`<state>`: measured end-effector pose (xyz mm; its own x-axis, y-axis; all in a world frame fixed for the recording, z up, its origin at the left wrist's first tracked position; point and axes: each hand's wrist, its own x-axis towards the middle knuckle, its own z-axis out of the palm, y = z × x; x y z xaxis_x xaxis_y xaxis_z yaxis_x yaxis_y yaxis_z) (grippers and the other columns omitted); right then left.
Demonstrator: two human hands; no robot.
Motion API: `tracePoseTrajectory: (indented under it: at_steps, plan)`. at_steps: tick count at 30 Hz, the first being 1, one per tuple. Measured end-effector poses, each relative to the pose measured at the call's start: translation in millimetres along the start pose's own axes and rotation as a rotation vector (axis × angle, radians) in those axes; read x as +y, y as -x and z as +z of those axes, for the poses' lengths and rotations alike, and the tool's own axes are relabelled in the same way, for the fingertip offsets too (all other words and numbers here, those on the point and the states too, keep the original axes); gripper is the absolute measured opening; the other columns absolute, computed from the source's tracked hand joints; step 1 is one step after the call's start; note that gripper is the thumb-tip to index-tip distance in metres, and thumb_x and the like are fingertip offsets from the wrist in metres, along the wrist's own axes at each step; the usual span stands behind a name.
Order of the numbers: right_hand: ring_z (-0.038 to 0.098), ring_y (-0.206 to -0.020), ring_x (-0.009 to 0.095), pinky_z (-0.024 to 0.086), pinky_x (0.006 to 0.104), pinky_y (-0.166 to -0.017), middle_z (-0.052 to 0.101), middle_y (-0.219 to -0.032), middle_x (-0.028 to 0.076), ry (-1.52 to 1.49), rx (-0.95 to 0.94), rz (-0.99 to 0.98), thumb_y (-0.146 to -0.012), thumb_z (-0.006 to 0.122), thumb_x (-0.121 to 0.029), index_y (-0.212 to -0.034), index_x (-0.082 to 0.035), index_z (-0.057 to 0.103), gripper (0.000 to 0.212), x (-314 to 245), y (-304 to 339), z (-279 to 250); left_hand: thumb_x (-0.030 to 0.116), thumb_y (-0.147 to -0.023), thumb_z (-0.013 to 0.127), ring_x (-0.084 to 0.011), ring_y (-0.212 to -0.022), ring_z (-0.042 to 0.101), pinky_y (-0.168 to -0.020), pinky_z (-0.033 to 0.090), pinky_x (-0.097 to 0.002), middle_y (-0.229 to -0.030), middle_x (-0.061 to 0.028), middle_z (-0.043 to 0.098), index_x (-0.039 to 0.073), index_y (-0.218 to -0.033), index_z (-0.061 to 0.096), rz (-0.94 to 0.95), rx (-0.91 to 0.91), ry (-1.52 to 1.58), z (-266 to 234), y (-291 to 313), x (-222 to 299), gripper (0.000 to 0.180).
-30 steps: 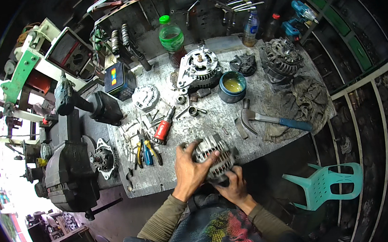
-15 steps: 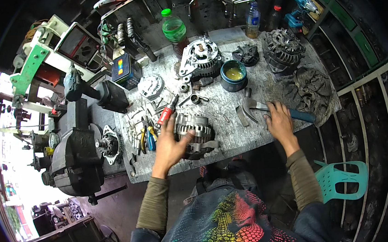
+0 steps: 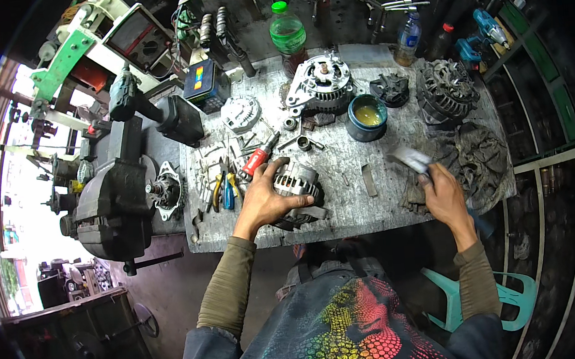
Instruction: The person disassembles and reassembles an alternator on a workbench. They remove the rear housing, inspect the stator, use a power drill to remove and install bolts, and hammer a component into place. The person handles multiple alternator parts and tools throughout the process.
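My left hand [image 3: 267, 198] spans a small metal alternator [image 3: 297, 181] at the near middle of the bench, its thumb and fingers around the finned body. In my right hand [image 3: 446, 196] is a hammer [image 3: 411, 159], gripped by its blue handle, with the head pointing left and smeared by motion. A grey rag [image 3: 478, 159] lies beyond that hand. Between the hands rests a flat metal strip [image 3: 369, 180]. A red-handled tool [image 3: 256, 162], pliers [image 3: 219, 189] and a blue-handled tool [image 3: 229, 197] lie left of the alternator.
Farther back stand a larger alternator [image 3: 321, 84], a blue tub of yellowish grease [image 3: 367, 118], another alternator [image 3: 447, 92] and a green-capped bottle [image 3: 287, 32]. A heavy vise [image 3: 114, 218] flanks the bench's left side. Below right is a turquoise plastic chair [image 3: 517, 299].
My right hand has closed round the hammer's handle and lifted it, moving right. My left hand has taken a fuller hold of the alternator. The whole view has shifted slightly.
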<state>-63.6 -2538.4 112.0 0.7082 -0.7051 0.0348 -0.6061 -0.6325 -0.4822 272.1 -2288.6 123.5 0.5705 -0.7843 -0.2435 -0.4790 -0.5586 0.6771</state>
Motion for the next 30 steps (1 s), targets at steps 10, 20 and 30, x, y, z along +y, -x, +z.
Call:
tracePoseTrajectory:
  at_steps: [10,20,30]
  plan:
    - [0.062,-0.079,0.030,0.052,0.0428,-0.079,0.063,-0.085,0.020,-0.663,-0.583,0.305,-0.109,0.055,-0.048,-0.113,0.001,0.062,0.050,-81.2,37.0,81.9,0.058,-0.056,0.099,-0.0460,-0.136,0.053,-0.113,0.047,-0.0507,-0.146,-0.0296,0.051,0.012,-0.150,0.056,0.057,0.003,-0.032,-2.7,2.9,2.7,0.113]
    - [0.043,-0.045,0.006,0.034,0.0246,-0.039,0.050,-0.063,-0.003,-0.786,-0.526,0.397,-0.108,0.060,-0.043,-0.102,-0.010,0.059,0.033,-78.6,37.0,73.7,0.055,-0.058,0.099,-0.0407,-0.139,0.054,-0.114,0.046,-0.0470,-0.151,-0.0262,0.051,0.009,-0.152,0.053,0.021,-0.045,-0.029,-5.5,1.4,7.6,0.114]
    - [0.047,-0.045,0.007,0.038,0.0264,-0.038,0.055,-0.064,0.000,-0.807,-0.581,0.561,-0.107,0.063,-0.039,-0.103,-0.009,0.060,0.031,-83.9,43.9,57.6,0.055,-0.057,0.099,-0.0423,-0.135,0.056,-0.113,0.047,-0.0501,-0.147,-0.0260,0.053,0.007,-0.152,0.052,0.043,-0.047,-0.032,-5.4,-3.4,6.2,0.117]
